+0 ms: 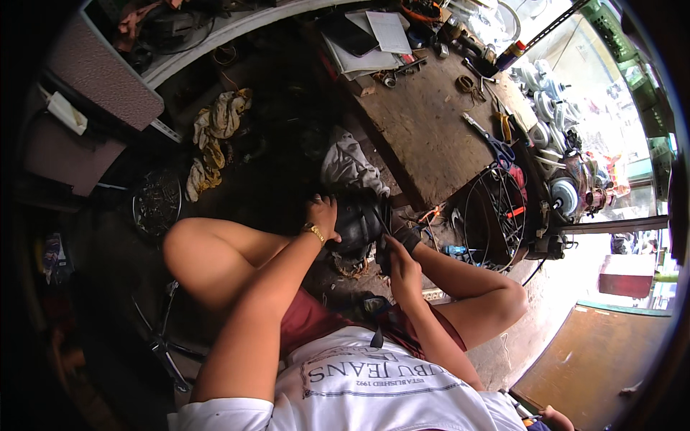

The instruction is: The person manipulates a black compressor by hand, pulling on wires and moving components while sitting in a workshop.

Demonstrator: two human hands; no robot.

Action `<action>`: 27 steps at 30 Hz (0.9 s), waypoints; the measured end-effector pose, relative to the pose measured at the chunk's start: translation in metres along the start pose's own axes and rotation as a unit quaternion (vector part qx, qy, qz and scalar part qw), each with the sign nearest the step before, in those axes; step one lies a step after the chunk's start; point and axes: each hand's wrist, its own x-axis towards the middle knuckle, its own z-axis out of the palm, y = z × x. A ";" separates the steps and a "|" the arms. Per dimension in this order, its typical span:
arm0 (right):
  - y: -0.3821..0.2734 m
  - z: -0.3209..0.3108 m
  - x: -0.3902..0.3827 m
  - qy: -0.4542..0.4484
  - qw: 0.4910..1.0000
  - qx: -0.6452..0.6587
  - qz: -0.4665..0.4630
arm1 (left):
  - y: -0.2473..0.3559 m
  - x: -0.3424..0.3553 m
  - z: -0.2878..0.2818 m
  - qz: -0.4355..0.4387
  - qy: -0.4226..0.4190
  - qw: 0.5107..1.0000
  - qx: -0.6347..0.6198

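Between my knees sits a black, rounded, drum-like machine body [357, 224] with a ribbed right edge. My left hand [323, 217], with a gold watch [313, 230] at the wrist, grips its left side, fingers over the top and thumb toward me. Close to its right edge, my right hand [405, 271] is closed, index finger and thumb pointing up toward the rim. A dark narrow piece shows beside those fingers; its kind is too dim to make out. A grey-white rag [351, 161] lies just beyond the machine body.
A wooden workbench [431, 136] holds scissors [496, 147], papers [389, 32] and tools. Coiled wire [474, 215] hangs near its right corner. Yellowish rags [215, 122] and a basket of small parts [157, 203] stand left. White fan motors [550, 108] crowd the far right.
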 end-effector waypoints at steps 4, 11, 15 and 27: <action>0.011 0.016 0.012 0.019 0.999 0.019 -0.021 | 0.000 -0.004 -0.008 -0.006 0.040 0.999 -0.013; 0.015 0.045 0.091 0.014 1.000 0.003 -0.014 | 0.007 -0.004 -0.012 -0.016 -0.006 0.999 -0.037; -0.011 -0.003 0.013 -0.028 0.999 0.022 0.023 | 0.003 -0.012 -0.013 -0.021 0.003 0.999 -0.043; -0.010 -0.011 0.011 -0.040 0.996 -0.003 0.079 | 0.003 -0.012 -0.012 -0.032 0.001 0.997 -0.069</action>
